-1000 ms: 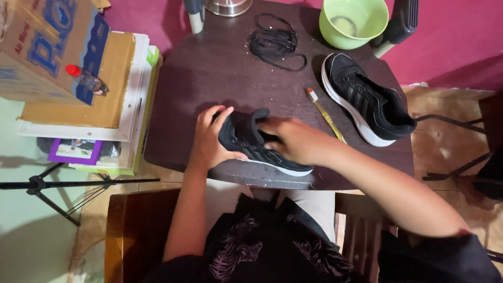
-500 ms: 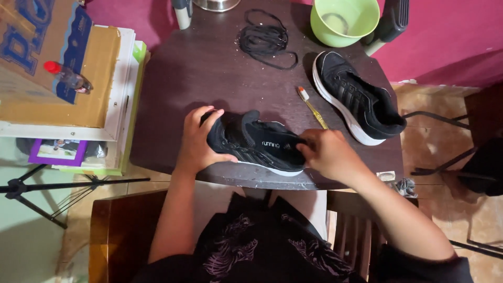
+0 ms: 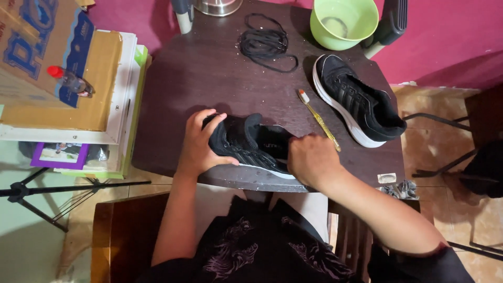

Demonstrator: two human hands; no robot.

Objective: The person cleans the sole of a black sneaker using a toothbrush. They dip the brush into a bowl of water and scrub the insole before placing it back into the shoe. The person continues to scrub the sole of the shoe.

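Shoe held on the worktop [image 3: 209,68]

I saw the black mesh shoe [image 3: 251,144] lying left-right; left hand [image 3: 201,144] clasped its left end, right hand [image 3: 312,160] gripped its right.

Table centre: bare tabletop [image 3: 209,78] above the held shoe [image 3: 251,141].
Back edge: laces [image 3: 267,44], bowl [image 3: 343,21].
Right: second shoe [image 3: 356,102], toothbrush [image 3: 318,118] between the shoes.
Left: stacked boxes [image 3: 68,89].
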